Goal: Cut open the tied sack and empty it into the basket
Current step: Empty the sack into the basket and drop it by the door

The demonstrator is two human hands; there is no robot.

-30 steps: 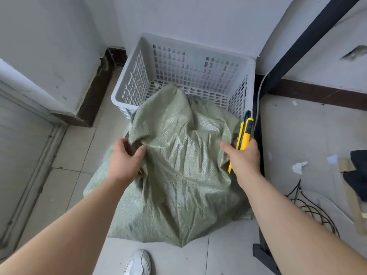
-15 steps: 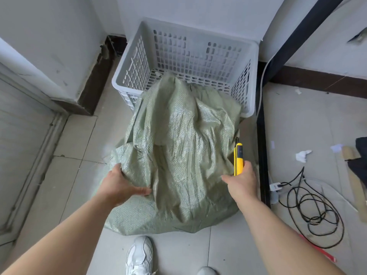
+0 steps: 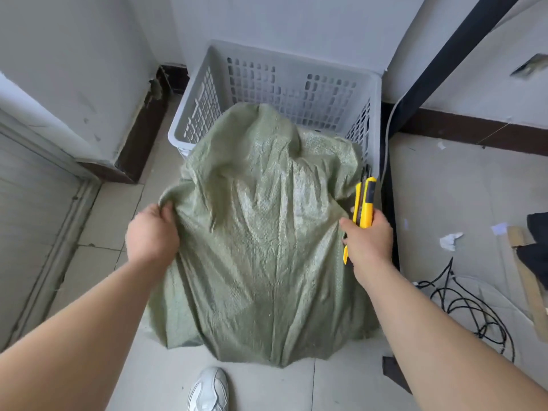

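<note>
A green woven sack [image 3: 261, 232] is draped from the floor up over the near rim of the white slatted basket [image 3: 296, 81], its upper end lying inside the basket. My left hand [image 3: 151, 232] grips the sack's left edge. My right hand [image 3: 367, 241] pinches the sack's right edge while also holding a yellow utility knife [image 3: 364, 203], which points up toward the basket. The sack's mouth and any contents are hidden under the fabric.
The basket stands in a wall corner. A black metal frame leg [image 3: 388, 221] runs just right of the sack. Coiled black cable [image 3: 468, 307], paper scraps [image 3: 450, 240] and a wooden strip [image 3: 530, 286] lie on the floor at right. My white shoe [image 3: 209, 390] is below the sack.
Both hands have shifted along the sack's sides and lifted them higher; the fabric is now spread wider and flatter between my hands. The knife stays in my right hand.
</note>
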